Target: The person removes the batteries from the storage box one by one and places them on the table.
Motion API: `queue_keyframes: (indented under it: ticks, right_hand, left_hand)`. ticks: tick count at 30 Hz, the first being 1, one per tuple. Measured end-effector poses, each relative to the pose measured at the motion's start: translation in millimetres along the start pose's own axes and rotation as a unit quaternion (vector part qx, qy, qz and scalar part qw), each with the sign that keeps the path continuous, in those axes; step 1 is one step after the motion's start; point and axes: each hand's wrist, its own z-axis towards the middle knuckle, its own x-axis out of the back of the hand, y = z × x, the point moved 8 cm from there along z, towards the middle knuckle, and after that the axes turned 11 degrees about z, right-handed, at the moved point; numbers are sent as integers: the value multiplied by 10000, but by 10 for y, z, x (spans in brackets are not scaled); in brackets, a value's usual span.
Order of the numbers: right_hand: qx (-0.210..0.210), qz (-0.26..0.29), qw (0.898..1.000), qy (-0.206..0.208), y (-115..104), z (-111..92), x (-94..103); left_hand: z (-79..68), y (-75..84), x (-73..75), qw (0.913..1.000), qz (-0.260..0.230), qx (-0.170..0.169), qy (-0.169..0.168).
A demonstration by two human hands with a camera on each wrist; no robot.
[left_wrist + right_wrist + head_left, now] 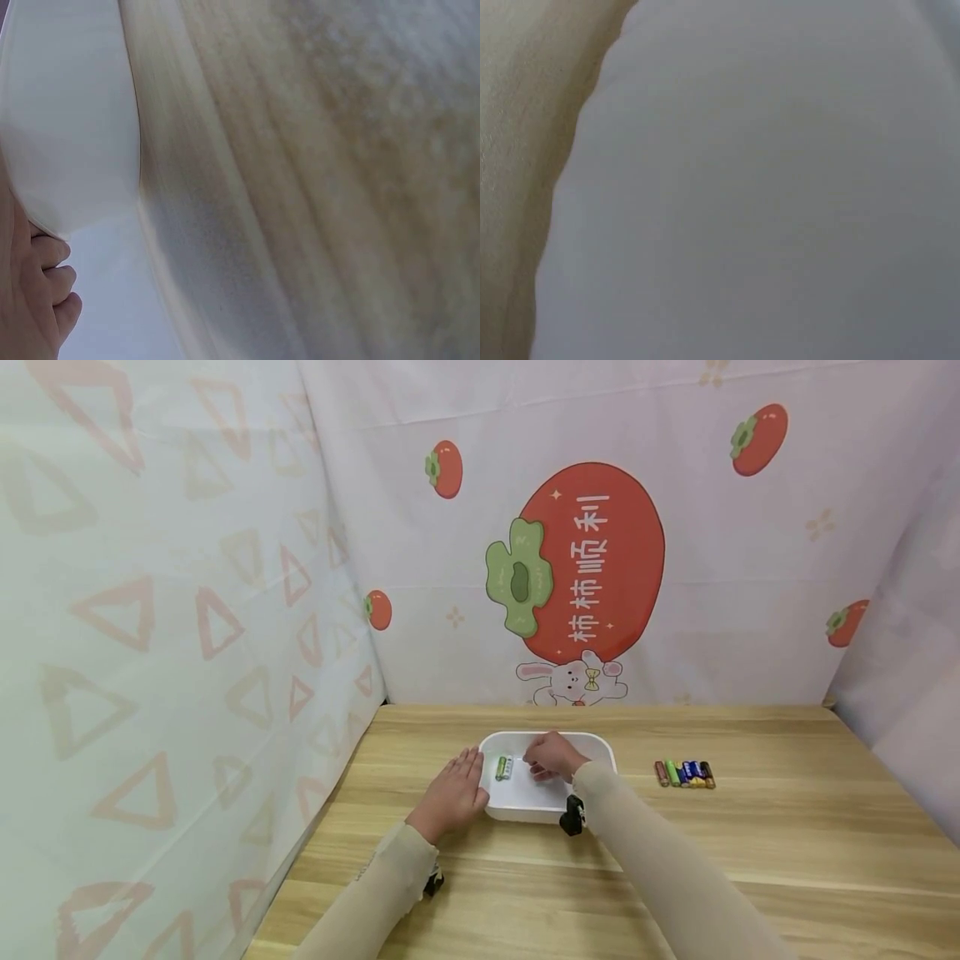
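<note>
A white rectangular tray (pixel 525 815) stands on the table. My left hand (pixel 452 795) lies against its left side with the fingers extended; in the left wrist view the fingers (pixel 56 289) show beside the white wall. Over the inside of the tray, my right hand (pixel 553 757) reaches down with bent fingers. Whether it pinches anything is too small to make out. A small green-and-white item (pixel 503 767), perhaps a battery pack, lies at the left inside the tray. The right wrist view is mostly filled by a blurred white surface (pixel 742 187).
Right of the tray, several batteries (pixel 685 774) of different colours lie side by side on the wooden table (pixel 750 860). A patterned cloth (pixel 420 660) hangs behind the table, and another cloth (pixel 262 760) closes off the left side.
</note>
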Motion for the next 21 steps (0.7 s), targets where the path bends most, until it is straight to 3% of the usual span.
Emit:
queue_keyframes:
  ticks: [11, 21]
  right_hand:
    - [-245, -335, 9986, 332, 130, 175, 9]
    - [-368, -773, 9960, 250, 132, 243, -66]
  left_hand:
    - [21, -11, -14, 9999, 60, 55, -112]
    - [25, -16, -47, 9999, -4, 70, -144]
